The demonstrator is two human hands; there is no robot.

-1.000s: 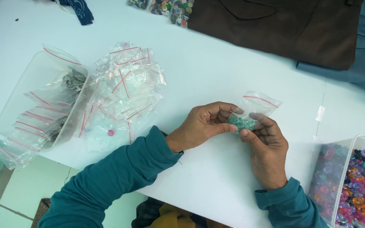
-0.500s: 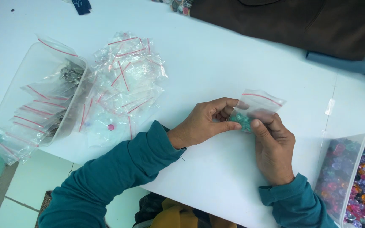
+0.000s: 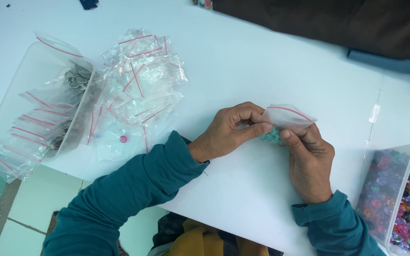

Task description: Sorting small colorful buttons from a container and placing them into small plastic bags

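Head view: left hand and right hand both pinch one small clear zip bag with a red seal strip, teal beads inside, held just above the white table at centre. Pile of empty zip bags lies left, beside a clear tub of filled bags. Bin of mixed coloured beads sits far right.

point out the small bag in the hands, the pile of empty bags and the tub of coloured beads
small bag (image 3: 288, 116), head view, on its clear upper part below the red strip
pile of empty bags (image 3: 141, 87), head view, middle of the heap
tub of coloured beads (image 3: 406, 189), head view, on the beads inside
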